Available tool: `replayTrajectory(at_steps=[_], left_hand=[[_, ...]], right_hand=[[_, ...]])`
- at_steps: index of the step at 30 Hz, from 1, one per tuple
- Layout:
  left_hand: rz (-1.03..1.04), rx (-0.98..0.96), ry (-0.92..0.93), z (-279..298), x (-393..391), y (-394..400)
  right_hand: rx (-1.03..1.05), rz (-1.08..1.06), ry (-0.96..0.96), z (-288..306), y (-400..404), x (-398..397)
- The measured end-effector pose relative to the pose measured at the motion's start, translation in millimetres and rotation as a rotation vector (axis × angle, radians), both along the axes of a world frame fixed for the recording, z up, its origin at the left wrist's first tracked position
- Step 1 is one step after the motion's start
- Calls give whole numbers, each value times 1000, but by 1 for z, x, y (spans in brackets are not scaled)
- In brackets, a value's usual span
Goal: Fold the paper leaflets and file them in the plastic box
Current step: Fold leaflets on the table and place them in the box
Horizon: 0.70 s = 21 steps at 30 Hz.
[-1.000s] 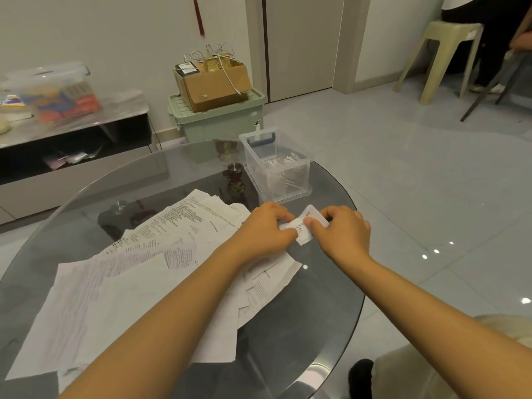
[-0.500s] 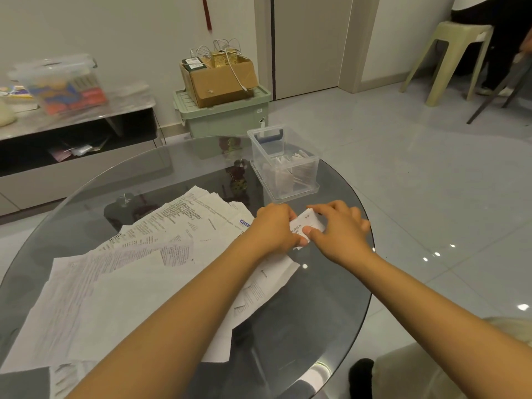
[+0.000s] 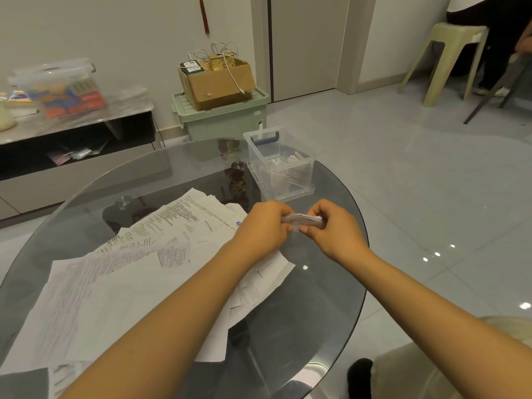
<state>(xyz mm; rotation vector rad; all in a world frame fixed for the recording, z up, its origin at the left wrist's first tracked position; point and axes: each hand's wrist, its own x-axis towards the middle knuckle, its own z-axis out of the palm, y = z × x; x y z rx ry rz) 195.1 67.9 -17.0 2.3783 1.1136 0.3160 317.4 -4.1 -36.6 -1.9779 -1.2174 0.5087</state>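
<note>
A small folded leaflet [image 3: 302, 220] is held above the round glass table [image 3: 325, 298], seen nearly edge-on. My left hand [image 3: 264, 226] pinches its left end and my right hand [image 3: 331, 226] pinches its right end. Just beyond the hands stands the clear plastic box [image 3: 253, 151] with a blue handle, open at the top, with several folded leaflets standing inside it. A spread of unfolded printed leaflets [image 3: 138, 254] covers the table's left half, partly under my left forearm.
The table's right edge curves close to my right hand. On the floor behind stand a green storage bin [image 3: 221, 119] with a cardboard box [image 3: 218, 79] on it. A low cabinet [image 3: 74, 156] is at left, a plastic stool [image 3: 443, 59] and a person's legs at far right.
Both hands lifted the leaflet off the table and turned it from flat to nearly edge-on. The leaflet looks thinner and narrower than a second ago. The camera view shifted slightly.
</note>
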Motion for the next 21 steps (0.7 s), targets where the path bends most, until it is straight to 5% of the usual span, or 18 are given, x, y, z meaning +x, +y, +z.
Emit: replayTrajectory(at_steps=[6,21], left_hand=[[-66,0,-81,-7,2,-12],[427,-463,-669,40,-24,-12]], right_hand=[[23,-9,32,2,-1,-3],[164,68,667,57,2,-30]])
